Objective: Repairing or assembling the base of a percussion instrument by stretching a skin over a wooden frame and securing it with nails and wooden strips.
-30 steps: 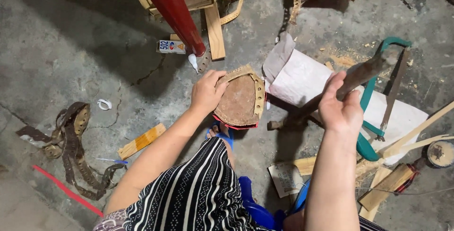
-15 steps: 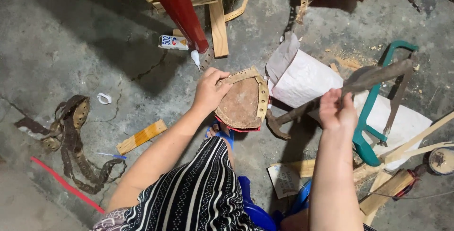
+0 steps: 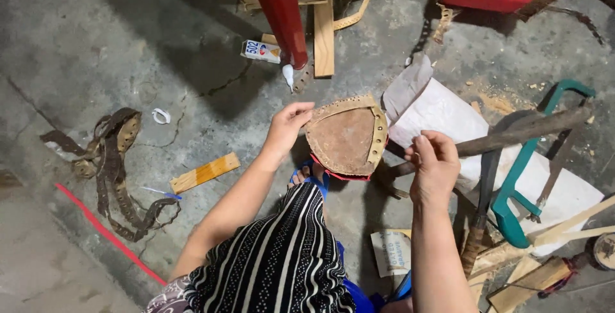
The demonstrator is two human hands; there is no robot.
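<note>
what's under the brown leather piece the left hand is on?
Under the leather piece, a red edge shows along its lower rim, with a blue sandal below. The left hand grips its edge; the rest is covered.

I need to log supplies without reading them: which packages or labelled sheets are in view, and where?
Small glue packet: on the floor beside the red post, rectangular, white with blue, red and yellow.
Printed paper sheet: on the floor under the right forearm, cream with dark print.
</note>
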